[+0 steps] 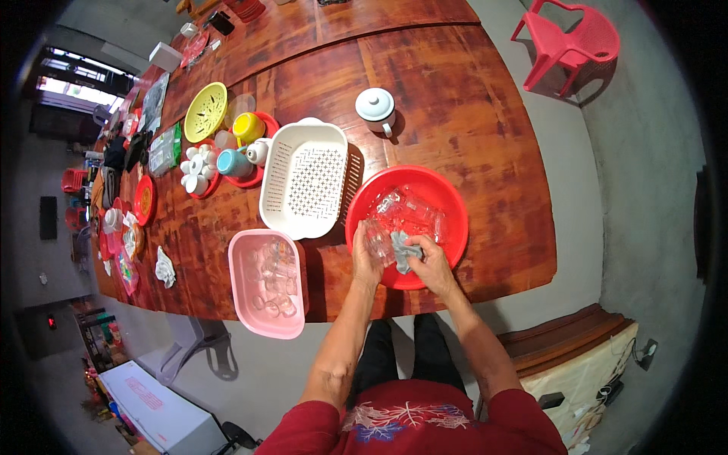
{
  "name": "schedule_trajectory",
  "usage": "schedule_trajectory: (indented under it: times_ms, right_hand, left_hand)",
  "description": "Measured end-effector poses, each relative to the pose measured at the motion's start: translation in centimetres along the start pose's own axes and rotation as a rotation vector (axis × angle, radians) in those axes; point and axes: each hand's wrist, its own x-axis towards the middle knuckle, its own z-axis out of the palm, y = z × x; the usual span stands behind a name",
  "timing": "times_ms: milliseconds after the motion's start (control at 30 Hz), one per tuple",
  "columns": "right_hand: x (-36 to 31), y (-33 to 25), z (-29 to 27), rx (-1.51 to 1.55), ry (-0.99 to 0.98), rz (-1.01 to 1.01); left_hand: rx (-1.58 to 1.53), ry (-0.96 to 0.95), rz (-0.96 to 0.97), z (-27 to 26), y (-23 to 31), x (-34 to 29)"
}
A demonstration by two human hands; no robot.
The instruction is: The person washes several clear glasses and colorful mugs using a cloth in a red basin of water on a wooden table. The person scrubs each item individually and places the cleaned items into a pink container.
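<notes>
Over the near side of a red basin point(459, 220), my left hand point(367, 265) is wrapped round a clear glass point(378, 241). My right hand point(431, 267) grips a grey-blue cloth point(404, 253) at the glass's right end. More clear glassware point(426, 218) lies in the basin beyond my hands. Left of the basin stands a white perforated basket point(313, 182) with nothing in it. A pink tub point(241, 305) nearer the table's front edge holds several clear glasses point(274, 282).
A lidded white mug point(375, 106) stands behind the basin. Left of the basket are a yellow colander point(205, 112), a yellow mug point(248, 127), a blue cup point(233, 163) and small white cups point(199, 168). A crumpled white cloth point(164, 268) lies at the left. A pink chair point(565, 42) stands beyond the table.
</notes>
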Motion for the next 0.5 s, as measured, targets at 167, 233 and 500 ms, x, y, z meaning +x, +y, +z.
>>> schedule_trajectory:
  times_ms: [167,233,500]
  right_hand:
    - [-1.2,-7.4,3.5,-0.529,0.029,-0.484]
    - [-0.4,-7.7,3.7,-0.633,0.096,-0.524]
    - [3.8,-6.9,2.4,-0.421,0.304,-0.307]
  left_hand:
    - [-0.198,-0.286,0.036,0.4,-2.0,0.8]
    - [-0.264,-0.305,0.032,1.6,-1.6,-0.1]
    - [-0.095,-0.111,0.162,5.3,-1.5,-3.0]
